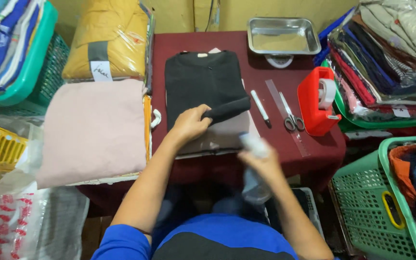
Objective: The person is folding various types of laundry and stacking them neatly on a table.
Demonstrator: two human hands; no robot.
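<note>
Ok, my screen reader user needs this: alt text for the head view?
A left hand grips the folded sleeve of a black sweater on a maroon table; the right hand, blurred, holds something pale. Pen, scissors and tape dispenser lie to the right.

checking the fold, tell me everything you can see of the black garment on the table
The black garment looks like a soft knit top with a round neckline toward the far edge. It lies flat on the maroon table, on a pale board, with its sides folded in. The left hand grips its lower hem or sleeve, folding it up. The right hand does not touch it.

Maroon-covered table (285, 149) against a yellow wall (179, 14).
</note>
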